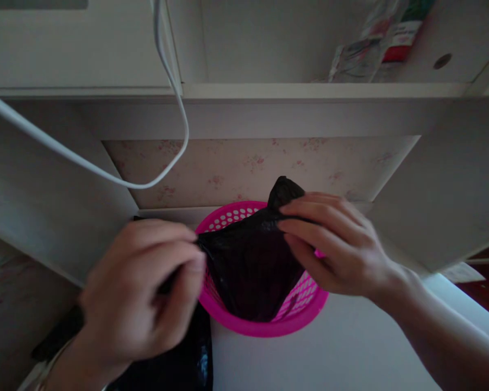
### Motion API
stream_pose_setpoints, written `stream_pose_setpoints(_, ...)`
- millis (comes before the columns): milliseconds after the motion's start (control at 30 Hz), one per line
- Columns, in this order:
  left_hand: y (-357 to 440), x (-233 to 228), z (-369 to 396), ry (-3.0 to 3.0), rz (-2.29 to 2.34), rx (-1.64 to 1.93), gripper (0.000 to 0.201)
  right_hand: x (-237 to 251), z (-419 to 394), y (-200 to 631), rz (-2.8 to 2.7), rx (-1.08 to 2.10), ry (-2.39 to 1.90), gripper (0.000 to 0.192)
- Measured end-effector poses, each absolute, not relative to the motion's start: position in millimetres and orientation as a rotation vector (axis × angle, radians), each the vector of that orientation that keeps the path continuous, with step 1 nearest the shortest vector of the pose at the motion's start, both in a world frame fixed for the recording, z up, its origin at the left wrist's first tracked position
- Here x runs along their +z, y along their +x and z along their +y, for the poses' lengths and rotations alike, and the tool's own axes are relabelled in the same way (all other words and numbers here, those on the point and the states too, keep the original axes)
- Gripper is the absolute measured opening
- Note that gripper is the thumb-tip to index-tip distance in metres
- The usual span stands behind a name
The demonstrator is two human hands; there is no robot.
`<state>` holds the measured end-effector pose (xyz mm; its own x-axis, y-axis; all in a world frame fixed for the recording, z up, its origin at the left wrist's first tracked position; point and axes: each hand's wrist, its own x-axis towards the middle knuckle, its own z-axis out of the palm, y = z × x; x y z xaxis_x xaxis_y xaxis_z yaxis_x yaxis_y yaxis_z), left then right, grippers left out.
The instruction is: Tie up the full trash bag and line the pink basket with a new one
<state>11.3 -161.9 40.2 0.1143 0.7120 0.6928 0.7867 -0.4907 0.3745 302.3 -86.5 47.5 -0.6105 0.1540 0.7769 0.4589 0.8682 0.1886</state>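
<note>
A black plastic bag (252,266) is stretched between my two hands over a pink perforated basket (264,328). My left hand (142,288), slightly blurred, pinches the bag's left edge between thumb and fingers. On the other side, my right hand (334,241) grips the bag's upper right edge, and a crumpled corner of it sticks up beyond the fingers. The lower part of the bag hangs down inside the basket. The bag hides most of the basket's inside, and its bottom cannot be seen.
A white cable (146,184) loops down at the upper left. Black plastic (179,358) lies under my left forearm. The basket stands on a white surface (350,347) beneath a shelf (309,91) holding a clear plastic package (358,57). Flowered wallpaper (236,168) shows behind.
</note>
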Motion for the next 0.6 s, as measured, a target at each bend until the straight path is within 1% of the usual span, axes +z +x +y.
stream_pose_setpoints(33,19.1,40.3,-160.0,-2.360,-1.411,-1.173,0.016,50.7,-81.0,293.3,-2.353,-0.504,-0.452,0.042)
stream_pose_setpoints(67,24.9,39.0,-154.9,-2.433,-1.323,-0.962,0.022,51.7,-72.6,286.0,-2.471,-0.495,-0.509,0.044)
stream_pose_setpoints(133,27.8,33.1,-138.8,-2.518,-1.338,-0.608,0.033,48.5,-50.8,277.9,-2.666,-0.405,-0.681,0.051)
stream_pose_setpoints(167,24.0,29.2,-129.8,-2.511,-1.401,-0.485,0.035,45.1,-39.9,277.4,-2.746,-0.358,-0.765,0.049)
stream_pose_setpoints(233,7.1,22.0,-114.5,-2.400,-1.549,-0.361,0.040,37.6,-23.2,282.2,-2.864,-0.289,-0.857,0.032)
stream_pose_setpoints(300,-15.1,18.2,-106.3,-2.269,-1.665,-0.311,0.044,32.0,-18.0,292.1,-2.872,-0.228,-0.843,0.018)
stream_pose_setpoints(367,-33.1,19.1,-105.5,-2.245,-1.697,-0.280,0.040,30.1,-25.2,302.4,-2.783,-0.175,-0.764,0.010)
stream_pose_setpoints(433,-40.0,23.7,-110.1,-2.331,-1.618,-0.304,0.032,31.7,-41.6,309.7,-2.692,-0.114,-0.673,0.016)
stream_pose_setpoints(533,-28.5,31.8,-120.8,-2.367,-1.390,-0.496,0.026,39.0,-71.6,313.7,-2.685,0.043,-0.574,0.024)
stream_pose_setpoints(600,-13.8,34.3,-126.5,-2.363,-1.238,-0.598,0.034,45.5,-89.1,314.1,-2.714,0.142,-0.568,0.024)
